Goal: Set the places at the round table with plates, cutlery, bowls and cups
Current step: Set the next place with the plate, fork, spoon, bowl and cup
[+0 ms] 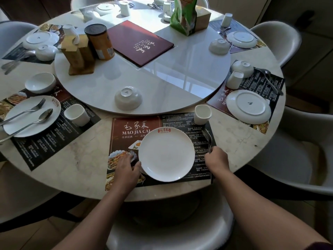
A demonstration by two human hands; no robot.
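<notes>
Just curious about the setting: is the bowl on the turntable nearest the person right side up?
No, the bowl sits upside down, its foot ring facing up.

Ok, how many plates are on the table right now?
6: near plate, face up; left plate, under a fork and spoon; right plate, upside down; far-right plate; far-left plate; far-edge plate. The green bag may hide more.
</notes>
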